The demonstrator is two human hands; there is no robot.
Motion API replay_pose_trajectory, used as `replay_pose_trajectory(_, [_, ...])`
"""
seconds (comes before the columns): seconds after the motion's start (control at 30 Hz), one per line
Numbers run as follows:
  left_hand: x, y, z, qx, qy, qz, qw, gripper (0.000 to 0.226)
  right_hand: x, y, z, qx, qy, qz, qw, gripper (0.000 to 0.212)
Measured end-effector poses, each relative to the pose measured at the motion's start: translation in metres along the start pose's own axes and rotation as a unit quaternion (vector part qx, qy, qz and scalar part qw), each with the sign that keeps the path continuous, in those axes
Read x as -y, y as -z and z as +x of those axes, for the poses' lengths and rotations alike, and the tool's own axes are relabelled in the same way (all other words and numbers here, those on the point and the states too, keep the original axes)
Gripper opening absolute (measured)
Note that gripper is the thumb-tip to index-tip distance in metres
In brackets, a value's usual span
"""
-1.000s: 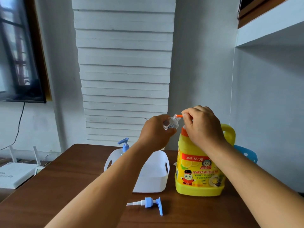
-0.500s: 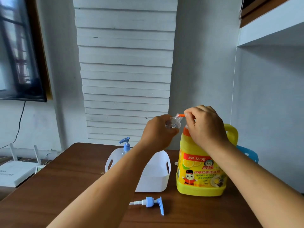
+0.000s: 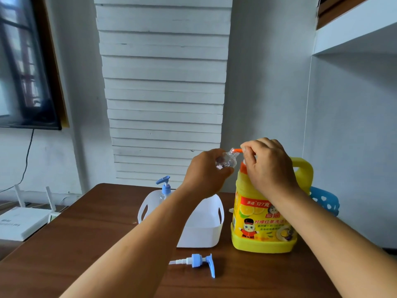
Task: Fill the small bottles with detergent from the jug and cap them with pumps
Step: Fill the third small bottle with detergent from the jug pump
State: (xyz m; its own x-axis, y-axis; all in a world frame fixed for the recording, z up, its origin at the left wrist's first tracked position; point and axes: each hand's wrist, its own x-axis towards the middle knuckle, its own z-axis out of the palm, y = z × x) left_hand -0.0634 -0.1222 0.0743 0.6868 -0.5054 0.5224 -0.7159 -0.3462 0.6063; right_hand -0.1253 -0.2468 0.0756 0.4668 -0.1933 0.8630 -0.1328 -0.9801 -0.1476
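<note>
My left hand [image 3: 205,172] is shut on a small clear bottle [image 3: 227,160] and holds it tilted in the air, its mouth against the orange spout [image 3: 238,150] of the jug's pump. My right hand [image 3: 269,165] is closed over that pump head on top of the yellow detergent jug [image 3: 263,231], which stands on the brown table [image 3: 86,233]. A loose blue and white pump [image 3: 198,261] lies on the table in front of the jug. Another small bottle with a blue pump [image 3: 165,188] stands in the white basket [image 3: 206,233].
A blue perforated basket [image 3: 325,201] sits behind the jug at the right, near the wall. A white router [image 3: 21,220] rests on a lower surface left of the table. A dark screen [image 3: 23,67] hangs on the left wall.
Both hands keep the same hold, the bottle's mouth staying at the orange spout. Only the view has drifted slightly.
</note>
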Motion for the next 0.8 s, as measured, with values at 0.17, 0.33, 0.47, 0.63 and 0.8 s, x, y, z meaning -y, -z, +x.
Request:
replay_pose_trajectory(0.17, [-0.004, 0.003, 0.005, -0.005, -0.002, -0.003, 1.000, 0.018, -0.002, 0.003, 0.006, -0.005, 0.006, -0.004, 1.000, 0.024])
replay_pose_trajectory(0.33, [0.000, -0.001, 0.000, 0.001, 0.001, -0.007, 1.000, 0.023, -0.001, -0.008, -0.006, -0.034, -0.010, 0.009, 0.999, 0.023])
replay_pose_trajectory(0.47, [0.004, -0.003, -0.003, 0.005, 0.008, -0.005, 1.000, 0.023, 0.000, -0.010, -0.009, -0.015, -0.008, -0.003, 1.000, 0.023])
replay_pose_trajectory(0.63, [-0.001, 0.004, 0.004, -0.001, 0.002, -0.002, 1.000, 0.025, -0.001, 0.005, 0.006, 0.010, 0.011, -0.003, 1.000, 0.026])
replay_pose_trajectory(0.8, [-0.003, 0.004, 0.004, -0.005, 0.000, 0.001, 1.000, 0.021, 0.000, 0.002, 0.002, -0.022, -0.011, 0.016, 1.000, 0.024])
